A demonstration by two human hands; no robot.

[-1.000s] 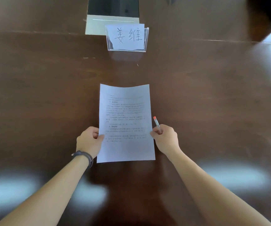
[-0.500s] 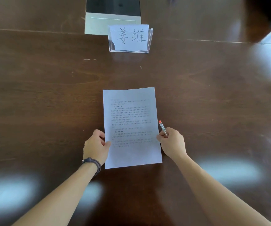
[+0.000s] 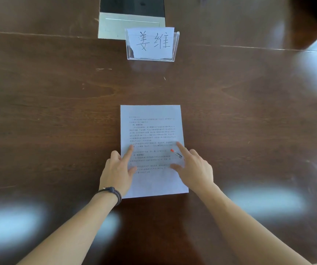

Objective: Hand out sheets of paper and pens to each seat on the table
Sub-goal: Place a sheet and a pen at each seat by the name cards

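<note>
A: How many of each, counting left to right?

B: One left hand (image 3: 118,172), a dark band (image 3: 113,192) on its wrist, its fingers (image 3: 130,152) straight and laid on the left edge of one printed sheet of paper (image 3: 152,129). One pen (image 3: 176,154) with a red cap lies on that sheet, just beside the right hand (image 3: 195,169), whose fingers are spread and relaxed, gripping nothing; whether they touch the pen cannot be told.

A: And where does the sheet lie?

B: Flat on the dark brown wooden surface (image 3: 48,111), near the person's edge, well apart from one clear name card holder (image 3: 152,44) beyond it, which carries a white card with two handwritten characters.

A: The surface and the room?

B: The polished wood shows pale blurred reflections along the near side. One grey panel (image 3: 115,25) with a dark recess sits behind the holder. Little of the room shows.
</note>
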